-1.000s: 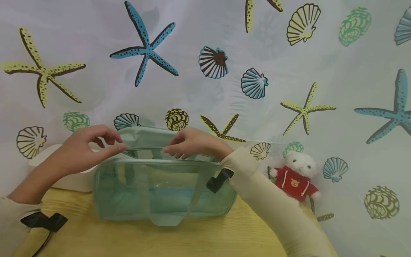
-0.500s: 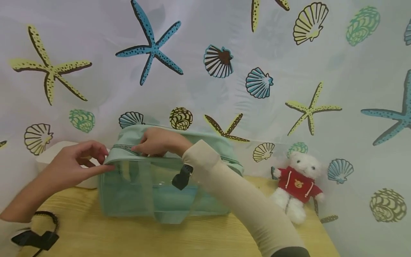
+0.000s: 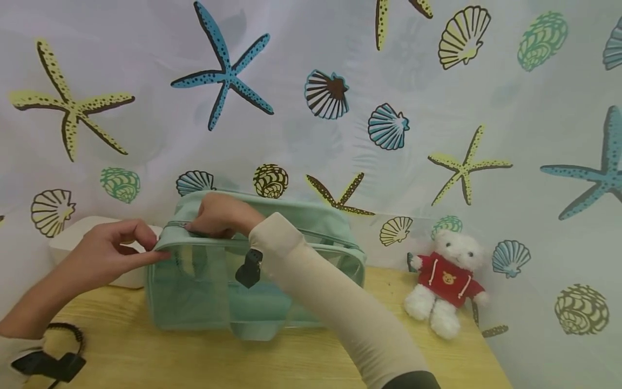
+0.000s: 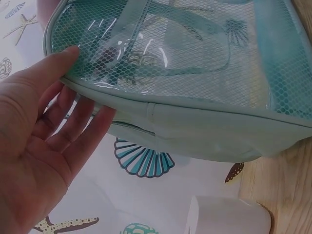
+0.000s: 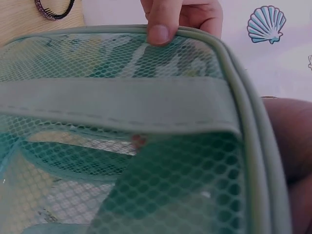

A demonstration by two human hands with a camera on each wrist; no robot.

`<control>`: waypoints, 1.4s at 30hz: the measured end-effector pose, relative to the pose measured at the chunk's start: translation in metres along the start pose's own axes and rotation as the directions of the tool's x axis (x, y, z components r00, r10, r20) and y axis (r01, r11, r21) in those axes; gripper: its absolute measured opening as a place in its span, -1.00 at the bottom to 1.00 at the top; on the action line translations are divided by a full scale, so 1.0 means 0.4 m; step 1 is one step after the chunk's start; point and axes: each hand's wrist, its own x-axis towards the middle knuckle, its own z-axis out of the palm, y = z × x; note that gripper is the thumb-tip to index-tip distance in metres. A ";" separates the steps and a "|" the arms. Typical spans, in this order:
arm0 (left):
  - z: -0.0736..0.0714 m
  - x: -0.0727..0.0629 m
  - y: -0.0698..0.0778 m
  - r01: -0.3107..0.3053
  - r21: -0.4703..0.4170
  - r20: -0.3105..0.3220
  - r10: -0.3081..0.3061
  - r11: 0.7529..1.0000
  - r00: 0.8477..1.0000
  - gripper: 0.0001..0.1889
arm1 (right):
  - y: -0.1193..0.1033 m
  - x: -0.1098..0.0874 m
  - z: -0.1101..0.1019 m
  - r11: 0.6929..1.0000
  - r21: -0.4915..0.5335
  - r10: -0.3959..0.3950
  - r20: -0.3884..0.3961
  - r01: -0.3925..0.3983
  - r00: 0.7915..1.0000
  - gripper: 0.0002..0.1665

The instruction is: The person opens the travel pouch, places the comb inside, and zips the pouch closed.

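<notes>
A see-through mint-green mesh bag (image 3: 194, 292) stands on the table, its strap hanging down the front. At its upper left corner my left hand (image 3: 109, 251) pinches the edge; the left wrist view shows the thumb (image 4: 61, 63) on the clear mesh panel and the fingers below the piped seam. My right hand (image 3: 221, 215), fingers curled, is at the left end of the top zipper (image 3: 177, 223) and seems to pinch its pull, which the fingers hide. My right forearm crosses in front of the bag, covering part of the top and front.
A white teddy bear in a red hoodie (image 3: 444, 281) sits right of the bag. Behind the bag's left end is a white rounded object (image 3: 80, 229). A dark coiled band (image 3: 73, 329) lies near my left wrist. A shell-and-starfish printed sheet (image 3: 291, 108) hangs behind the wooden table (image 3: 160, 362).
My right hand has moved left along the zipper from the middle of the bag's top to its left end. My left hand has come down from the top opening to pinch the left corner.
</notes>
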 end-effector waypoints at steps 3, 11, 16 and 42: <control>-0.002 -0.003 0.005 -0.016 -0.020 0.000 0.016 1.000 1.000 -0.81 | -0.004 -0.006 -0.001 0.999 -0.008 -0.036 -0.043 0.035 0.998 -0.31; 0.001 -0.004 0.015 -0.048 -0.089 0.022 0.050 0.995 0.999 -0.80 | 0.005 -0.039 -0.006 0.989 0.098 -0.098 -0.110 0.108 0.989 -0.32; 0.002 -0.008 0.006 -0.046 -0.140 0.032 0.051 0.989 0.998 -0.79 | 0.022 -0.048 -0.007 0.947 0.304 -0.080 -0.087 0.103 0.993 -0.31; -0.001 -0.006 -0.009 -0.012 -0.133 0.076 0.023 0.991 0.997 -0.79 | 0.060 -0.051 -0.050 0.794 0.607 -0.098 0.161 -0.020 0.982 -0.37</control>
